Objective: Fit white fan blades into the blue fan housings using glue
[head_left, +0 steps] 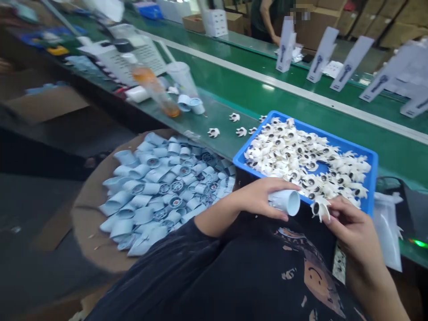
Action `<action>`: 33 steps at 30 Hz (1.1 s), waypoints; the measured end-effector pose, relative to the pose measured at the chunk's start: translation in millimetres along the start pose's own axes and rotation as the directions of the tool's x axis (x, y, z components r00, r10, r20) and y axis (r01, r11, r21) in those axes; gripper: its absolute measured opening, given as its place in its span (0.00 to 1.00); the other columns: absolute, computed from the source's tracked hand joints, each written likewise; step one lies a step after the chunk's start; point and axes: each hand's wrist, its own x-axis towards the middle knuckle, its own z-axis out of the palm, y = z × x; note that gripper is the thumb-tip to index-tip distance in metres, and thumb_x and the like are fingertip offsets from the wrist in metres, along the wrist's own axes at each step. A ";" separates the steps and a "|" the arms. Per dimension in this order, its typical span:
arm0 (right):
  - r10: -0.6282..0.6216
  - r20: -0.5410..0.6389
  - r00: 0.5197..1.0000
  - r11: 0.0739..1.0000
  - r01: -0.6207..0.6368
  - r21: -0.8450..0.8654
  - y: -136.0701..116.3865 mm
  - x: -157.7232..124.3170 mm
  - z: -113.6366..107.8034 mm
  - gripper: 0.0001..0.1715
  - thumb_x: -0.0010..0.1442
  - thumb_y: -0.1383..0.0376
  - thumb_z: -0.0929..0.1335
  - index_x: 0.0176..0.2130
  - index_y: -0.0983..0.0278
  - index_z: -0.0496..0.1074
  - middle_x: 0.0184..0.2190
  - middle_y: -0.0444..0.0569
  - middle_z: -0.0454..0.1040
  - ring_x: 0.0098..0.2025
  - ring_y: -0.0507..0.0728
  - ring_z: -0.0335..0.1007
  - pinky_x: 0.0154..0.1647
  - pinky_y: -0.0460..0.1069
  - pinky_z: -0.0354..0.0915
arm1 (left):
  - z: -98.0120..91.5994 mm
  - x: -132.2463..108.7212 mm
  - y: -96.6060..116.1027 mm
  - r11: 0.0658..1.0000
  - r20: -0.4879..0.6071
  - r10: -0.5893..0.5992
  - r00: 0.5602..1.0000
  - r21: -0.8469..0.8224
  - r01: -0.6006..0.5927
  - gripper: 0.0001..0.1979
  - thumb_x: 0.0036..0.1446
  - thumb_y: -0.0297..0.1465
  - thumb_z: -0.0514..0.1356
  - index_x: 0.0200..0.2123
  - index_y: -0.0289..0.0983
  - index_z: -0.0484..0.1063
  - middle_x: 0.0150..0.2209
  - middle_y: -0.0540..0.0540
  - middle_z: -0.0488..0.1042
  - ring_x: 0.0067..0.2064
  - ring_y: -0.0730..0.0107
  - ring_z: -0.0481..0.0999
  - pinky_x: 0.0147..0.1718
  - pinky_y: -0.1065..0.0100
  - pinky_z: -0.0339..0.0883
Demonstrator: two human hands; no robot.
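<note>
My left hand [257,198] is closed around a light-blue plastic tube-shaped housing [289,202], its open round end facing right. Between the thumb and fingers of my right hand [351,223] is a small white fan impeller [321,208] with curved blades and a dark hub. The two parts are apart, a short gap between them, in front of my dark shirt. Just beyond both hands a blue tray [372,187] holds many more white impellers [277,142]. To the left, a large round brown container [87,214] is heaped with light-blue housings [147,178].
Several loose impellers [235,117] lie on the green bench left of the tray. Farther left stand a bottle of orange liquid [154,87] and a clear plastic cup [182,76]. White boxes [317,58] stand across the conveyor [240,67], near another person's arm [267,20].
</note>
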 end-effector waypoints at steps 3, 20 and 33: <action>0.127 0.010 0.992 0.921 -0.122 0.370 -0.4 1.2 7.7 0.10 0.48 0.60 0.78 0.33 0.57 0.80 0.26 0.43 0.66 0.29 0.50 0.62 0.31 0.45 0.61 | 1.9 -2.0 -0.7 0.989 -0.137 0.116 0.984 -0.074 -0.127 0.31 0.49 0.42 0.70 0.55 0.40 0.70 0.48 0.39 0.77 0.49 0.58 0.77 0.50 0.60 0.70; 0.288 0.228 0.930 0.572 -0.358 0.738 5.2 -1.5 24.2 0.20 0.43 0.52 0.79 0.35 0.57 0.78 0.25 0.41 0.74 0.27 0.49 0.67 0.33 0.46 0.67 | 18.7 -1.7 -4.8 0.966 -0.183 0.102 0.978 -0.216 -0.141 0.34 0.47 0.45 0.70 0.56 0.43 0.69 0.47 0.40 0.78 0.49 0.56 0.76 0.49 0.56 0.71; 0.325 0.280 0.903 0.508 -0.416 0.754 5.7 0.4 25.4 0.24 0.42 0.53 0.80 0.36 0.60 0.74 0.26 0.40 0.72 0.25 0.47 0.65 0.28 0.43 0.66 | 19.8 -0.5 -8.1 0.961 -0.151 0.124 0.981 -0.229 -0.157 0.34 0.48 0.43 0.71 0.58 0.44 0.67 0.47 0.40 0.77 0.49 0.58 0.76 0.50 0.58 0.70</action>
